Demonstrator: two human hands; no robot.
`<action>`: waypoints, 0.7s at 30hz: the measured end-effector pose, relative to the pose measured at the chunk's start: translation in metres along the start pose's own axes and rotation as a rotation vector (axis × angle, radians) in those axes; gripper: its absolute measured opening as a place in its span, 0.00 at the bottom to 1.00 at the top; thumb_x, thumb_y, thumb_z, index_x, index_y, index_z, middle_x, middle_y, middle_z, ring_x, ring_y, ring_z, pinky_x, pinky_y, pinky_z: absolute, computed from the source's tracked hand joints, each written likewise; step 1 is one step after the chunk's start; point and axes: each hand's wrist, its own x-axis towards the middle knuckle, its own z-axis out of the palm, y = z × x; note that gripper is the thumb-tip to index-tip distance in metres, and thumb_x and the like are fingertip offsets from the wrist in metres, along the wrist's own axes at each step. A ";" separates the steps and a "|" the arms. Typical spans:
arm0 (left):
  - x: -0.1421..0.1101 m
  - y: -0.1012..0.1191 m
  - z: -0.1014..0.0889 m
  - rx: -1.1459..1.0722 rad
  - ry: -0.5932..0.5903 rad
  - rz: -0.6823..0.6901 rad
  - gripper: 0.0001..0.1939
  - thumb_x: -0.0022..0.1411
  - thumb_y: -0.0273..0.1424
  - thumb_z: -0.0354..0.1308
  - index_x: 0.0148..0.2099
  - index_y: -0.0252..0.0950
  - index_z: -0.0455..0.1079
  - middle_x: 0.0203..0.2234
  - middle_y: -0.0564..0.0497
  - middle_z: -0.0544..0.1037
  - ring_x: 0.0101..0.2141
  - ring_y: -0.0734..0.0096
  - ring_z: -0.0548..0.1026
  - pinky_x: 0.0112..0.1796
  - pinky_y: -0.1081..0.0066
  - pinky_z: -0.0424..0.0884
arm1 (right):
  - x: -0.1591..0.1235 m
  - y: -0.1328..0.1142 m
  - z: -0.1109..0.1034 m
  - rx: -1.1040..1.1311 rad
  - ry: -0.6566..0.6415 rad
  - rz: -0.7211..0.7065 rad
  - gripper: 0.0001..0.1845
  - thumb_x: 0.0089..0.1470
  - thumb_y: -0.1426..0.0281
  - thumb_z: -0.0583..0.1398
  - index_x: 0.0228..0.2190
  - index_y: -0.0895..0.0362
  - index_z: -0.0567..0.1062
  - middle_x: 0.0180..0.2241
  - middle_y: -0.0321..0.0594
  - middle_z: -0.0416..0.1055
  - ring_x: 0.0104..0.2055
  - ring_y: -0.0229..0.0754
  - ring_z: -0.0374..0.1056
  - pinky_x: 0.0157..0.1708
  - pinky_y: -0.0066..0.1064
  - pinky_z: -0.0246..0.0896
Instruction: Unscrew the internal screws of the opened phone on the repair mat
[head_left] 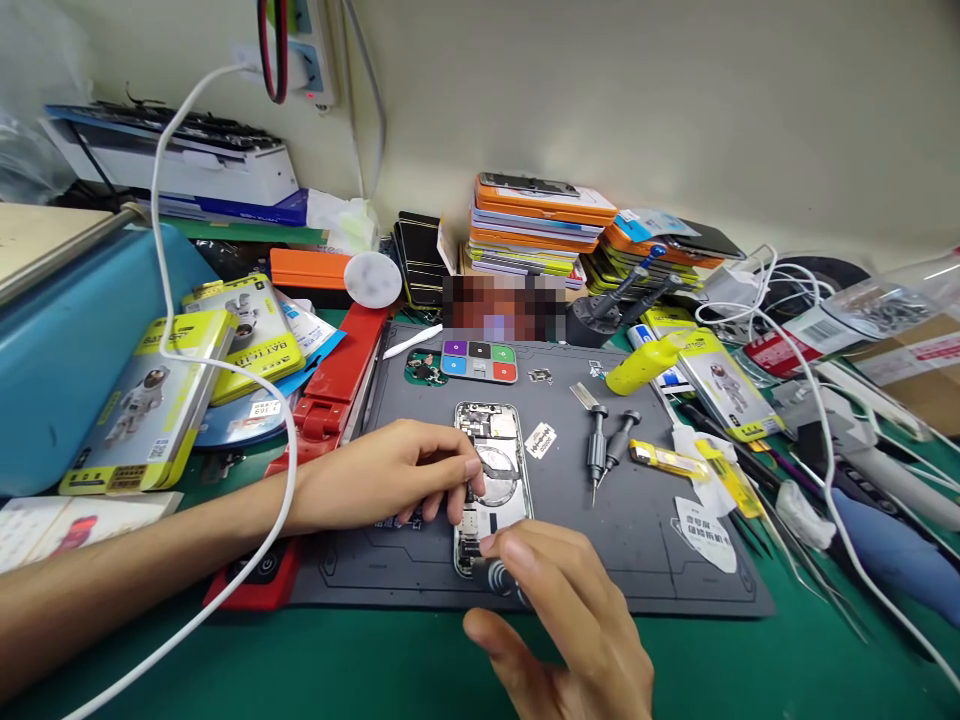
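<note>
An opened phone (499, 510) lies on the dark grey work mat (420, 570), its inner boards and a round coil showing. My left hand (405, 475) reaches across from the left, its bent fingers closed at the phone's left edge. My right hand (577, 610) is at the phone's lower end, thumb and fingers apart with nothing gripped between them. The index fingertip is close to the phone's bottom part; I cannot tell whether it touches. Just behind those fingers, a round grey ringed thing (501, 577) is partly hidden.
Two screwdrivers (597, 450) lie on the mat beside a yellow bottle (634, 370). A coloured-square tray (480, 362) is beyond the phone. Battery boxes (154, 400) and a red tool (334, 385) stand left. A white cable (289, 440) loops over my left forearm.
</note>
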 end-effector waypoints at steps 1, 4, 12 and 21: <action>0.000 0.000 0.000 0.001 0.000 -0.001 0.18 0.77 0.46 0.55 0.44 0.36 0.76 0.28 0.54 0.79 0.24 0.75 0.69 0.25 0.76 0.67 | 0.000 0.000 0.000 -0.001 0.005 -0.009 0.34 0.64 0.79 0.66 0.68 0.56 0.69 0.44 0.45 0.80 0.46 0.44 0.79 0.45 0.39 0.82; 0.000 0.001 0.000 -0.002 -0.001 0.003 0.18 0.78 0.45 0.55 0.45 0.36 0.76 0.29 0.54 0.80 0.24 0.75 0.69 0.25 0.77 0.67 | 0.002 0.000 0.001 -0.011 0.003 -0.015 0.32 0.64 0.78 0.66 0.67 0.55 0.70 0.42 0.43 0.81 0.44 0.43 0.79 0.44 0.38 0.83; 0.001 0.000 -0.002 -0.052 -0.021 0.013 0.16 0.79 0.42 0.54 0.45 0.36 0.76 0.31 0.52 0.81 0.26 0.75 0.71 0.25 0.78 0.67 | 0.004 -0.001 0.000 -0.005 -0.003 -0.001 0.35 0.60 0.82 0.69 0.65 0.57 0.71 0.43 0.44 0.80 0.45 0.43 0.79 0.45 0.37 0.82; 0.001 0.000 -0.001 -0.043 -0.023 0.022 0.15 0.80 0.40 0.54 0.45 0.36 0.75 0.30 0.54 0.81 0.26 0.77 0.70 0.25 0.79 0.67 | -0.003 -0.009 0.012 -0.134 0.097 -0.027 0.21 0.67 0.80 0.56 0.56 0.54 0.76 0.44 0.46 0.82 0.49 0.46 0.81 0.45 0.42 0.83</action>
